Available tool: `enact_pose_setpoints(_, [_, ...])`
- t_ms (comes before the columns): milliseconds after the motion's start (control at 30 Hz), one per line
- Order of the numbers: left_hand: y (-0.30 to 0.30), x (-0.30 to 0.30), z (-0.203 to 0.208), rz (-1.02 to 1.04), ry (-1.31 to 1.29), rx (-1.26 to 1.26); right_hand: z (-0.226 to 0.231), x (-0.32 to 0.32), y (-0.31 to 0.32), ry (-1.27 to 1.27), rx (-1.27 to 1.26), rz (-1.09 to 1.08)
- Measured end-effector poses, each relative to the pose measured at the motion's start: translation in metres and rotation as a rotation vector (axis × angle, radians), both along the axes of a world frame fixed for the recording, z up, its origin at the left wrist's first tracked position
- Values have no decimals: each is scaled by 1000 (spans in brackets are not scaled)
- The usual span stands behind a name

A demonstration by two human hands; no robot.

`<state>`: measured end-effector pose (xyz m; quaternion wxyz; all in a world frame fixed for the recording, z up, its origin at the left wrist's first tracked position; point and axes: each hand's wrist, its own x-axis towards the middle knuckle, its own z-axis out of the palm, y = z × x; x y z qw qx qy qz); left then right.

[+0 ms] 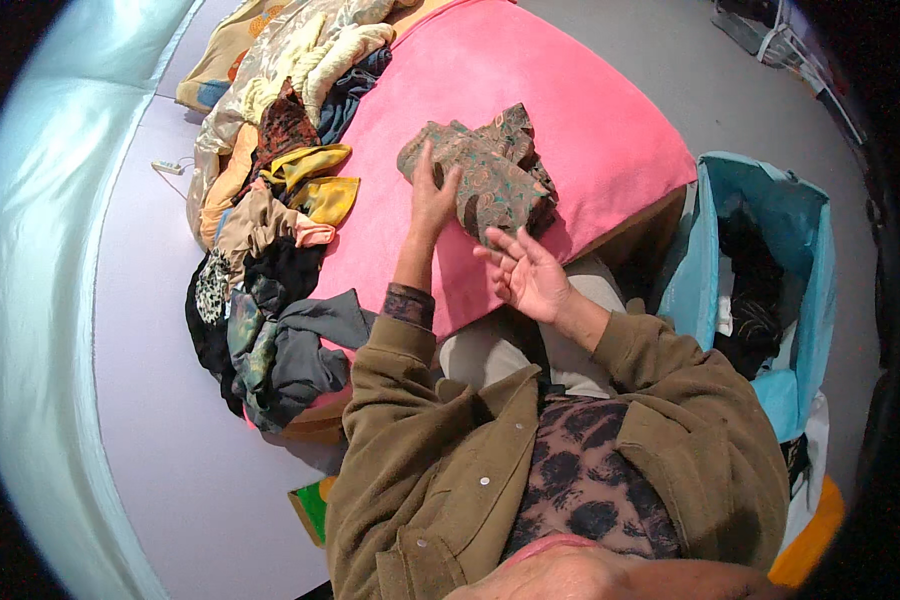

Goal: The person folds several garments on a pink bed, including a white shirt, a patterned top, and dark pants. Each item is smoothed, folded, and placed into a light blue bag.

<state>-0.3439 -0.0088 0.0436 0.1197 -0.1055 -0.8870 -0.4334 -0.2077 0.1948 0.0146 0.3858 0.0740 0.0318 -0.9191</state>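
Note:
A folded patterned garment (492,172), brownish-green with a paisley-like print, lies on a pink cloth (610,110) spread over the surface in front of me. My left hand (435,195) is at the garment's left edge with thumb and fingers apart; whether it touches the fabric I cannot tell. Close to the near edge of the garment, my right hand (528,275) is turned palm up, its fingers loosely spread and nothing in them. Dark folds show along the garment's right side.
Mixed clothes form a long heap (285,215) along the left edge of the pink cloth. On the right stands an open light-blue fabric bin (815,290) with dark items inside. A pale blue curtain (45,250) hangs at far left. A metal-framed object (780,45) is at the far right.

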Motion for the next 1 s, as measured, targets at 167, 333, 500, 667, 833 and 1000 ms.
enact_pose_setpoints(167, [7, 24, -49, 42, -21, -622, -5, 11, 5, 364, 429, 59])
enact_pose_setpoints(333, [-3, 25, -41, 20, 4, -456, -4, 17, 32, 341, 773, -205])
enact_pose_setpoints(500, [-5, 41, -35, 48, -6, -586, -1, 5, 51, 289, 862, -257])
enact_pose_setpoints(667, [3, 59, -33, 169, 25, -162, 14, -26, 36, 439, 861, -149])
enact_pose_setpoints(833, [-5, 76, -20, 283, -408, 1012, 25, -40, 22, 410, 852, -94])
enact_pose_setpoints(1000, [-3, 85, -13, 79, -723, 1280, 17, -20, 21, 392, 699, -9])
